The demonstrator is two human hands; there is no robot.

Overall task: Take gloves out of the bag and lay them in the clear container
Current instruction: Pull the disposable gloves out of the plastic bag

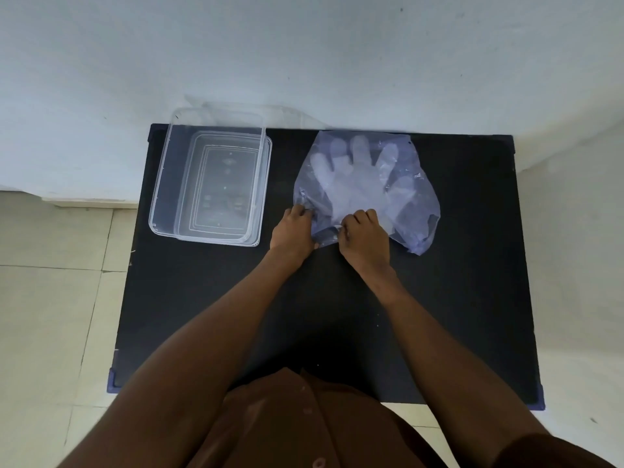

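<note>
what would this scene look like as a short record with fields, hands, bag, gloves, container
surface: black table against a pale wall
bag: thin bluish plastic bag, lying flat on the table, right of centre
gloves: pale gloves inside the bag, fingers pointing toward the wall
container: clear container, left of the bag, nothing in it
left hand: left hand pinching the bag's near edge
right hand: right hand pinching the same edge, close beside the left
task state: gloves not yet out
</note>
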